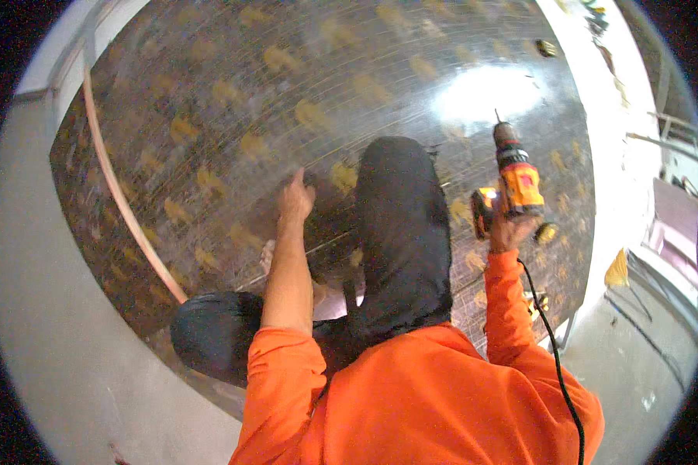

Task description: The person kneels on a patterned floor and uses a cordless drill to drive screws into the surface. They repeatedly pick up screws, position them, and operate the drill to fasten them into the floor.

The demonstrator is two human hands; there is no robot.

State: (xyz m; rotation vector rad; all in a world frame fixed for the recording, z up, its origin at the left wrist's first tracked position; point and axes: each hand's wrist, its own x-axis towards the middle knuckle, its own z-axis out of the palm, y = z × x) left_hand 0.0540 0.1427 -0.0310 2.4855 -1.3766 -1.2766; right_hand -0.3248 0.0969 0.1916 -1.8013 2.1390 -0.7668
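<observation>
The right hand holds the drill over the board, right of the knee; its long axis and bit point forward. Whether the left hand holds something, I cannot tell.

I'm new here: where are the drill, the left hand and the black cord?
Drill (pixel 523 186), head view: its orange body.
Left hand (pixel 294 202), head view: the hand's middle.
Black cord (pixel 554 345), head view: its middle stretch.

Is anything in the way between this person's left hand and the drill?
Yes: seen from above, the right leg, in dark trousers, stands between the left hand and the drill, which the right hand holds.
</observation>
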